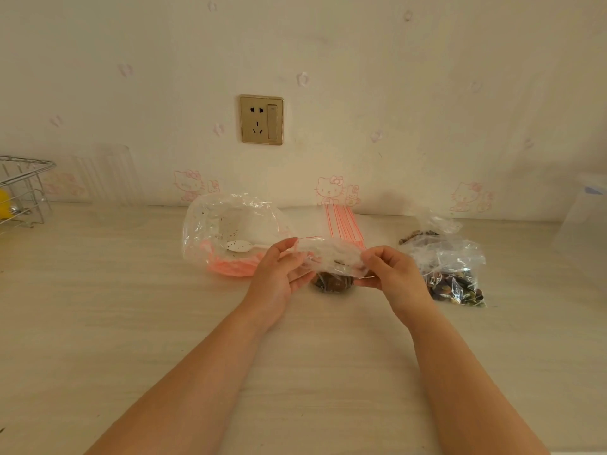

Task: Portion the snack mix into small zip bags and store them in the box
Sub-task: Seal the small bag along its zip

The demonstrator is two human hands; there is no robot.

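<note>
Pinching small zip bag (331, 257) top — left hand (279, 274), right hand (394, 277) — nuts inside.

Pale wood-grain counter (98, 323); cartoon-cat wallpaper (361, 77); gold socket (261, 120); possibly wire rack (23, 188) left.

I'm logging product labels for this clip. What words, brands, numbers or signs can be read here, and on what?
No readable text anywhere.
Wall stickers: cartoon cat pictures only, no words.
Wall socket: switch bears a small mark, too blurred to read.
Small zip bag held by left hand and right hand: no print visible.
Snack mix bag: no label visible.
</note>
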